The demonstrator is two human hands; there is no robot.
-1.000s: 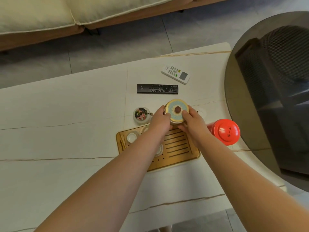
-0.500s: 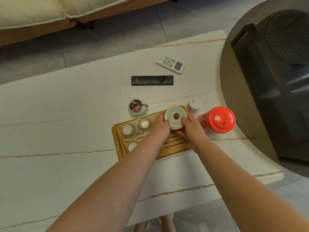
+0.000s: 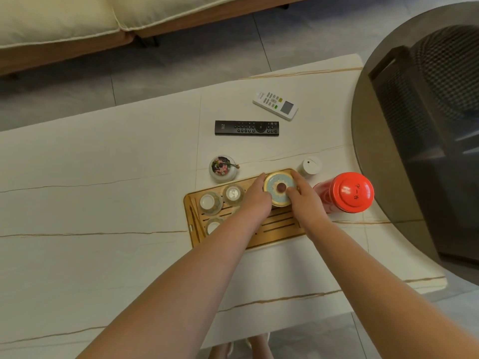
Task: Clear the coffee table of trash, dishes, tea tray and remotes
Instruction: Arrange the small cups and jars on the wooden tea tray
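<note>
Both hands hold one item: the left hand (image 3: 255,196) cups the left side of the lidded tea bowl (image 3: 280,188) and the right hand (image 3: 303,196) cups its right side, fingers curled against the gold rim. Whether the bowl rests on the tray or is just above it cannot be told. It sits at the far right corner of the bamboo tea tray (image 3: 281,228) (slatted top, light wood). Three small teacups occupy the left part of the tray: one (image 3: 209,202) near the far left corner, a second (image 3: 233,193) just right of it, a third (image 3: 213,226) nearer the camera and partly hidden by the left forearm.

Off the tray, on the coffee table (image 3: 90,203):
- small floral jar (image 3: 223,168), just beyond the tray's far edge;
- white round container (image 3: 310,165), just beyond the tray's far right corner;
- red canister (image 3: 346,193), beside the tray's right end;
- black remote (image 3: 246,128), farther back;
- white remote (image 3: 275,104), beyond the black one and to the right.

A dark round glass table (image 3: 375,151) overlaps the coffee table's right end.
</note>
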